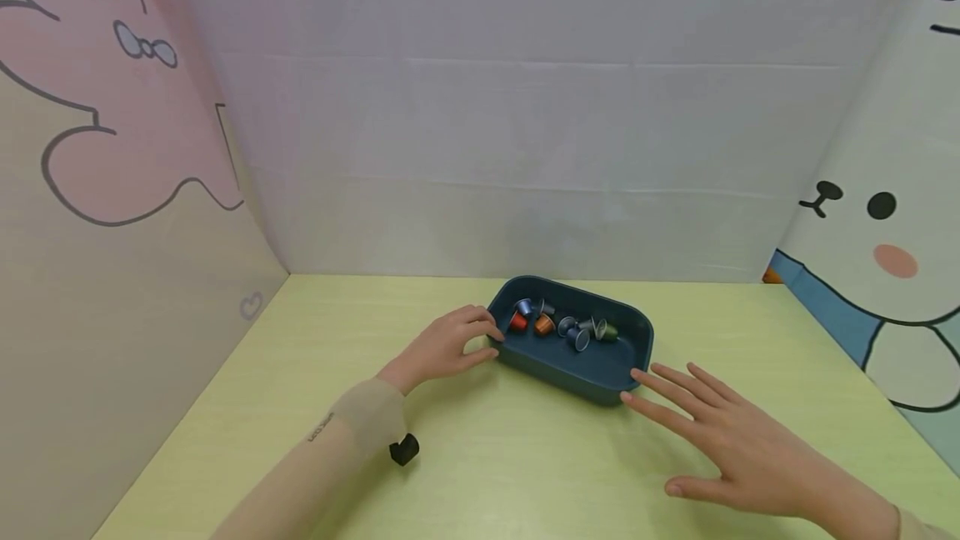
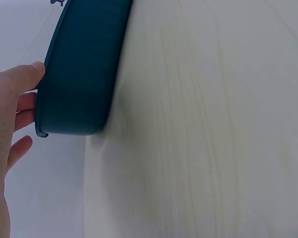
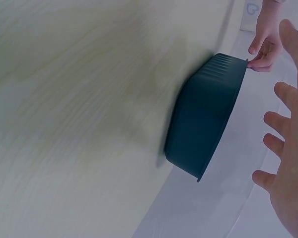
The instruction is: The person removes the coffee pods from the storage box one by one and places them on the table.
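A dark blue, round-cornered tray (image 1: 562, 373) sits on the table, holding several small coffee capsules: a red one (image 1: 518, 321), an orange one (image 1: 544, 324), a green one (image 1: 609, 331) and blue and grey ones. At its left end, my left hand (image 1: 450, 342) grips the rim, the fingers lying over the edge and the thumb low on the outside. In the left wrist view, the thumb (image 2: 32, 71) meets the rim. My right hand (image 1: 738, 444) hovers near the tray's right front corner, its fingers spread, with nothing held.
The pale yellow-green table (image 1: 517, 473) meets a white back wall (image 1: 517, 123). Side panels carry cartoon animals, a pink one (image 1: 127, 140) at left and a white one (image 1: 885, 223) at right. A small black device (image 1: 404, 449) shows beside the left sleeve.
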Action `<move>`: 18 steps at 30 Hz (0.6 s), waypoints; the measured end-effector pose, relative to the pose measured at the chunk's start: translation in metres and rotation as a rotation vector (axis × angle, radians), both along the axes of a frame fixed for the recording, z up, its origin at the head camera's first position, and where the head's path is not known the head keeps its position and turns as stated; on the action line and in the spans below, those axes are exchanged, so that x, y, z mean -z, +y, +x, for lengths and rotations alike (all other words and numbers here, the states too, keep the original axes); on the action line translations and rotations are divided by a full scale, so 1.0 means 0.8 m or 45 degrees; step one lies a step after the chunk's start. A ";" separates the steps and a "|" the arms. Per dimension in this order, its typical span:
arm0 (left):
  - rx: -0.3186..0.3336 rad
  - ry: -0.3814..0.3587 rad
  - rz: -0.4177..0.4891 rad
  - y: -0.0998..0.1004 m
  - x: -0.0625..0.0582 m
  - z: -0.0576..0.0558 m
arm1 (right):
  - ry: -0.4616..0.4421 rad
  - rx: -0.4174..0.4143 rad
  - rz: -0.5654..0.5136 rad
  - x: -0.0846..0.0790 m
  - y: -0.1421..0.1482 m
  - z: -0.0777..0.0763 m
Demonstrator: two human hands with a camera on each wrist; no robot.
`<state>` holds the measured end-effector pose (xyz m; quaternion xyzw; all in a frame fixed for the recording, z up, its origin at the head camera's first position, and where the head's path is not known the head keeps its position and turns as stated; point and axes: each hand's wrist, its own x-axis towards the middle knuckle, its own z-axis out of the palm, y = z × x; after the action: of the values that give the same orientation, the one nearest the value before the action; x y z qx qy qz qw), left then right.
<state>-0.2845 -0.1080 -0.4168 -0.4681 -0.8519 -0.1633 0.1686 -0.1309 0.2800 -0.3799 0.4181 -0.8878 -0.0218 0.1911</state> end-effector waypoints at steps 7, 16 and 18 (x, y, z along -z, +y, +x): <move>-0.014 0.031 0.056 0.001 0.004 -0.005 | -0.013 -0.005 -0.002 0.000 0.001 -0.001; 0.001 0.047 0.075 0.001 0.006 -0.006 | -0.005 0.001 -0.002 0.001 0.003 -0.003; 0.016 0.060 0.073 0.001 0.006 -0.004 | -0.007 -0.008 -0.008 -0.001 0.004 -0.004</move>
<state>-0.2880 -0.1071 -0.4215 -0.4721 -0.8397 -0.1776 0.2010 -0.1344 0.2830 -0.3792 0.4204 -0.8870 -0.0174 0.1901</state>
